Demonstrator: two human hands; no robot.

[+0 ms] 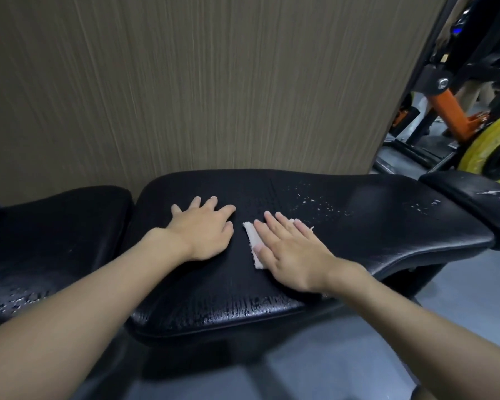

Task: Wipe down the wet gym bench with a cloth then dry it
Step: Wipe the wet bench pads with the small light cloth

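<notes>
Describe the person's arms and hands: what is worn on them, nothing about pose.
Both are bare. The left forearm and right forearm show no sleeve up to the frame's edge. The left hand and right hand wear no gloves; no watch, band or ring shows on either wrist or the visible fingers.

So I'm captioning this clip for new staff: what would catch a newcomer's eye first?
Two bare hands lie flat on the black gym bench, mid-frame: the left hand on bare padding, the right hand pressing a small pale cloth. Water droplets glisten just beyond the cloth, and a yellow weight plate stands at the far right.
</notes>
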